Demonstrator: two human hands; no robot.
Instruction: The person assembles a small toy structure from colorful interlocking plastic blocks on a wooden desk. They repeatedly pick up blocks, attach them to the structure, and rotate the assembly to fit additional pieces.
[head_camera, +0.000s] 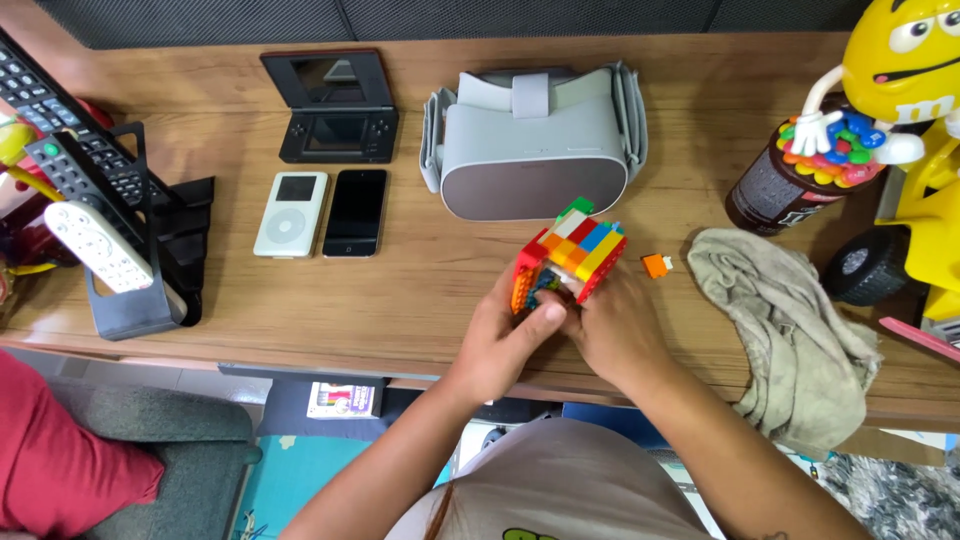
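Both hands, left (505, 335) and right (612, 325), clench fingers around the brick block (568, 258), lifting it above the surface (420, 290) for steadiness.

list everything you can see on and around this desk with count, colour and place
multicoloured plastic brick block: 1, red, orange, yellow, blue, green, held above desk centre
loose small orange brick: 1, orange and white, right of the block
grey virtual-reality headset: 1, grey, desk centre back
black folding handheld console: 1, black, open, back left
white music player: 1, white, left of centre
black slim phone: 1, black, beside the player
remote controls in black stand: several, black and white, far left
crumpled beige cloth: 1, beige, right front
yellow candy figure: 1, yellow, far right
wooden desk: 1, brown
left hand: 1, gripping the block
right hand: 1, gripping the block
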